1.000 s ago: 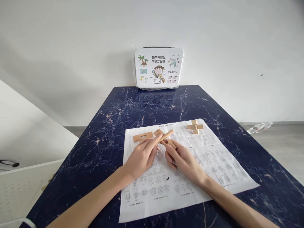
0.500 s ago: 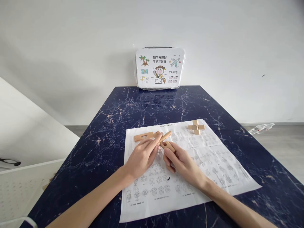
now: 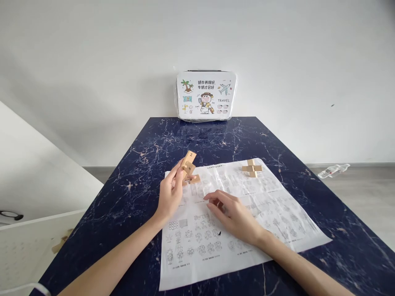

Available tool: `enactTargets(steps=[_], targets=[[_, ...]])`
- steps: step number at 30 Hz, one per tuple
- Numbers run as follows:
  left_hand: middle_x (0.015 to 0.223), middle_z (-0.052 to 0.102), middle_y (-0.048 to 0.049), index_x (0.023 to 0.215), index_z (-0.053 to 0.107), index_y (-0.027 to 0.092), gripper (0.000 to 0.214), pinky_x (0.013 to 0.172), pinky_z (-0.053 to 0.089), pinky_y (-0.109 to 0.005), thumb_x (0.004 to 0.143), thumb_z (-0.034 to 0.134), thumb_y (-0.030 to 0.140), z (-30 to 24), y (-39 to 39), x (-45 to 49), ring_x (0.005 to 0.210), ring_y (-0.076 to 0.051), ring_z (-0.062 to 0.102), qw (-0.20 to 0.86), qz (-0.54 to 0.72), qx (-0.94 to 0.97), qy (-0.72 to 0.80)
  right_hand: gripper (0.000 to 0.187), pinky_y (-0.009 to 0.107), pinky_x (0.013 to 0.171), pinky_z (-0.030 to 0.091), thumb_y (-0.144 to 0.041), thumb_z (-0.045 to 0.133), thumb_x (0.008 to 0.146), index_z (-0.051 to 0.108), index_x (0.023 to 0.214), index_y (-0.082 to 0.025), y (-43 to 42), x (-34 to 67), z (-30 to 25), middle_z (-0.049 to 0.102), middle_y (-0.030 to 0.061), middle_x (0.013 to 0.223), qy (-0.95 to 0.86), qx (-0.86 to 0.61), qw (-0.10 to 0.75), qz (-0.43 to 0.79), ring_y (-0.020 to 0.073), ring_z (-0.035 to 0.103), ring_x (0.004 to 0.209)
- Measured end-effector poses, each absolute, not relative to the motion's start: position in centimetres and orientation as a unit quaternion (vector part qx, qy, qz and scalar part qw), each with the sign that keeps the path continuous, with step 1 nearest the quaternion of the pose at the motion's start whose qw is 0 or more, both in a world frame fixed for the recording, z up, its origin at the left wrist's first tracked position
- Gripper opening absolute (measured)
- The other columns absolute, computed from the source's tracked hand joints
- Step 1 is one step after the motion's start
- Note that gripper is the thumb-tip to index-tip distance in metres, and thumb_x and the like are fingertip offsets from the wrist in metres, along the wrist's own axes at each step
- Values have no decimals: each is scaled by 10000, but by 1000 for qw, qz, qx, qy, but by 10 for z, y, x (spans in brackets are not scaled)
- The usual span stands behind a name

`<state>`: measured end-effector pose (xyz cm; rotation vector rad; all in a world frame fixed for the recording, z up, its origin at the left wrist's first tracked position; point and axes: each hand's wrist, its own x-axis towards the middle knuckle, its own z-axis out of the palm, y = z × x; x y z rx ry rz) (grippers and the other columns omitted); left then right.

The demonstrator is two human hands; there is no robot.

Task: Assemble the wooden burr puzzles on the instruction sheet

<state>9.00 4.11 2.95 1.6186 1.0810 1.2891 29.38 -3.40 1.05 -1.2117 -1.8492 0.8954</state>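
My left hand (image 3: 170,193) is closed on a joined set of light wooden puzzle pieces (image 3: 189,167), held a little above the far left corner of a printed instruction sheet (image 3: 271,218). One piece stands tilted and shows the number 2. My right hand (image 3: 232,213) rests on the middle of the sheet with its fingers loosely curled and nothing visible in them. A finished wooden cross puzzle (image 3: 252,167) lies on the sheet's far right part, away from both hands.
The sheet lies on a dark blue marble-patterned table (image 3: 138,164). A white case with cartoon travel pictures (image 3: 206,96) stands against the wall at the table's far edge. A white cabinet (image 3: 27,230) is at the left, and a plastic wrapper (image 3: 333,169) lies on the floor at the right.
The wooden pieces that both hands held together are now in my left hand alone, raised and moved left. My right hand has let go and lowered onto the sheet.
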Motion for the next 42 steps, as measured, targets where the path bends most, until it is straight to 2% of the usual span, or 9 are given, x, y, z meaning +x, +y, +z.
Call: enactTargets(steps=[3,8,14,19,30,33,35,38,42], targets=[[1243,802,-116,1500,607,202,493,1009,627,-429,1113,492,484,30,45,87,1091,-270,795,409,517,612,437,196,443,846,580,-234,502,1078,612,1239,-241,-19,293,8,660,116,1156,-769,-461,377,232,263,677,992],[1329,768,-141,1510,596,195,505,1052,604,-448,1105,509,485,27,48,85,1192,-294,761,413,514,612,437,280,544,1042,531,-166,536,1053,585,1322,-228,22,278,2,615,158,1354,-815,-457,341,104,345,569,1276],[1506,664,-103,1479,631,233,462,1164,529,-459,1092,547,474,25,49,82,1361,-295,661,393,517,620,440,158,510,1000,541,-228,683,1017,654,1172,-238,56,262,-3,678,121,1177,-821,-474,295,120,337,592,1147],[1531,644,-98,1481,625,241,463,1199,487,-463,1103,520,487,25,48,82,1391,-282,634,396,514,624,436,89,454,944,545,-194,681,1009,659,1091,-220,49,275,-3,675,93,1076,-794,-499,303,168,301,604,1085],[1519,649,-87,1415,674,240,414,1244,428,-459,1103,519,465,29,45,87,1458,-273,560,407,498,648,408,110,481,929,531,-284,698,958,622,1002,-216,41,293,-4,642,119,1109,-766,-525,307,210,313,606,1092],[1426,706,-89,1429,665,256,413,1192,465,-451,1108,510,464,30,44,87,1311,-260,654,417,482,654,406,85,418,832,526,-260,654,965,590,917,-231,38,297,1,662,81,999,-750,-518,326,250,268,615,965],[1297,759,-92,1431,662,255,417,1088,526,-434,1111,502,467,31,44,87,1063,-234,727,429,470,655,407,89,375,754,494,-259,632,974,592,898,-235,35,301,4,661,48,914,-735,-521,332,280,233,601,853],[1120,783,-90,1382,682,216,414,888,570,-385,1104,513,471,30,45,88,730,-172,671,467,481,630,391,122,337,666,428,-343,676,967,634,923,-236,31,308,7,622,-1,792,-692,-526,364,334,187,535,709],[966,747,-66,1253,717,188,338,674,524,-312,1066,595,443,26,50,89,636,-140,598,527,514,567,369,332,310,637,413,-545,670,985,633,897,-227,30,318,11,567,-15,772,-585,-489,466,450,157,505,687]])
